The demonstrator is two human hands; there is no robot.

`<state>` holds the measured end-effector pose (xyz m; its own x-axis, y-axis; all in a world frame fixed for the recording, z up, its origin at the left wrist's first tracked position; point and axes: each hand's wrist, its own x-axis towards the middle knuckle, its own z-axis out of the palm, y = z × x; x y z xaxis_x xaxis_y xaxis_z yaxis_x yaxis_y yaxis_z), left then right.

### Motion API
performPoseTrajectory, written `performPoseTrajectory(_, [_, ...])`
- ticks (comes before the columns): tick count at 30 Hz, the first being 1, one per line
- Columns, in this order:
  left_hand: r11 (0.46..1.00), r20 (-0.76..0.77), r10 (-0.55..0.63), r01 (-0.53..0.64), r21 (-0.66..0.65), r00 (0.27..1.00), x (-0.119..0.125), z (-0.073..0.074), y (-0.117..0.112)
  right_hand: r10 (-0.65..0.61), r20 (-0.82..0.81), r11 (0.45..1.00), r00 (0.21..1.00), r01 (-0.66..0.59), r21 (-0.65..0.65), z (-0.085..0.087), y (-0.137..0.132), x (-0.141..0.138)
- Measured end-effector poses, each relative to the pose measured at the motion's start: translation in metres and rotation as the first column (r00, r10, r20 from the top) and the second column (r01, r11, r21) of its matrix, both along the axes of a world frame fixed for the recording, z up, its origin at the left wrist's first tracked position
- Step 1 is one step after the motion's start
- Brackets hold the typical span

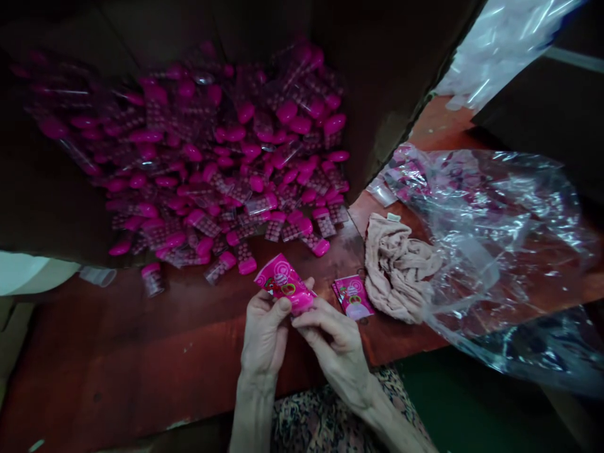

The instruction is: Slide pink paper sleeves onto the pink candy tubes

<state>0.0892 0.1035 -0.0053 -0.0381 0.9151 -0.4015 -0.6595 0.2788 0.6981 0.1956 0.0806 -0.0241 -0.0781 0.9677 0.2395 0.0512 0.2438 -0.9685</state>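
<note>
One glossy pink packet (289,286) sits above the red tabletop (132,352), pinched by the half-curled left hand (265,330) and, at its lower end, by the bent fingers of the right hand (338,336), seemingly to steady the thin film (whether anything is inside, I can't tell). Flat printed packets (353,296) lie near the right hand, presumably for easy reach, beside a soft, crumpled cloth (399,270). Beyond, clear, pink-capped containers (251,151) heap up.

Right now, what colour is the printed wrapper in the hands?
The printed wrapper is mostly bright pink; head view.
</note>
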Motion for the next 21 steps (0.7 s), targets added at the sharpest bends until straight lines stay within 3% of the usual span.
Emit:
performPoseTrajectory(7, [0.998, 0.011, -0.055, 0.055, 0.014, 0.998, -0.003, -0.003, -0.005, 0.038, -0.293, 0.942, 0.955, -0.133, -0.309, 0.002, -0.001, 0.002])
performPoseTrajectory(17, [0.995, -0.015, -0.04, 0.038, -0.095, 0.999, 0.011, 0.0, -0.014, -0.011, 0.031, 0.99, 0.999, 0.016, -0.142, 0.009, -0.002, -0.004])
performPoseTrajectory(21, [0.991, -0.018, -0.058, 0.055, -0.118, 0.998, 0.006, 0.0, -0.015, 0.082, 0.039, 0.978, 0.996, -0.073, -0.198, 0.014, -0.004, -0.001])
